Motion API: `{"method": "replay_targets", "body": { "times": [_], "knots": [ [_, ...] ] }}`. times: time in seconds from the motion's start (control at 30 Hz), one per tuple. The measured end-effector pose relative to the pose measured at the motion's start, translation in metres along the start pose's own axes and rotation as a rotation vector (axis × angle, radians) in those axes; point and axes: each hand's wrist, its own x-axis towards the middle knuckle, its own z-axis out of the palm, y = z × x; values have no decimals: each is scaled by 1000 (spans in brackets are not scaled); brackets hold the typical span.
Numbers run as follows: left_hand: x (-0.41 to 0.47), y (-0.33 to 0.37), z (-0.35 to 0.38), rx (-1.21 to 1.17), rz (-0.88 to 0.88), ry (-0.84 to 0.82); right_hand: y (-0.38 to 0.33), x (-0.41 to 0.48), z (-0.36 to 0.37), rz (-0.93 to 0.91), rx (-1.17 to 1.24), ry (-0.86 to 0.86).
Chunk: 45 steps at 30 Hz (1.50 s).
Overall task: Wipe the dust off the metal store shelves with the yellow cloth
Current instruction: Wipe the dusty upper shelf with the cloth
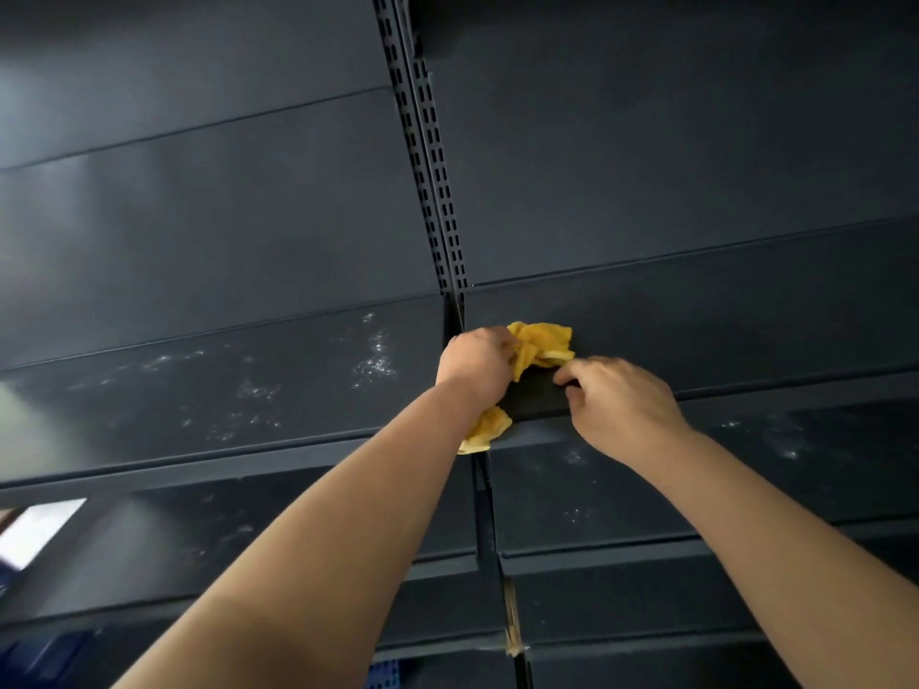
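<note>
A crumpled yellow cloth (539, 343) lies on the left end of a dark metal shelf (746, 350), beside the slotted upright post (432, 181). My left hand (477, 363) is closed around the cloth, and one tail of the cloth hangs below my wrist over the shelf's front lip. My right hand (616, 397) pinches the cloth's near edge with thumb and forefinger. The shelf to the left (224, 390) carries pale dust specks. White dust also shows on the lower right shelf (746, 469).
Dark back panels (671, 141) rise above the shelves. More dark shelves (621, 599) step down toward me below my arms. A bright patch (40, 529) shows at the left edge. Something blue (393, 676) sits at the bottom.
</note>
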Motion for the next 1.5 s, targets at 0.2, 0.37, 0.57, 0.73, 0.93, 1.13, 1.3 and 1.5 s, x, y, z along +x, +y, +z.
{"method": "replay_targets", "body": {
  "times": [0.2, 0.37, 0.57, 0.73, 0.93, 1.13, 1.3, 1.5],
  "knots": [
    [-39, 16, -13, -532, -171, 124, -11, -16, -12, -42, 198, -22],
    [-61, 32, -21, -774, -301, 138, -38, -21, -6, -48, 631, -109],
    [-74, 1, -56, -429, -263, 79, -50, -11, -4, 165, 842, -18],
    [-85, -54, -83, -194, -276, 127, -82, 16, 1, 283, 982, 45],
    [-85, -117, -112, -165, -315, 177, -144, 49, 18, 132, 653, -164],
    [-77, -175, -127, -21, -253, 164, -176, 44, 63, -45, 71, -183],
    [-67, -214, -128, 253, -155, -76, -192, 56, 78, -46, 12, -277],
    [-40, -235, -121, 272, -76, -154, -206, 64, 84, 137, -69, -338]
  ]
}}
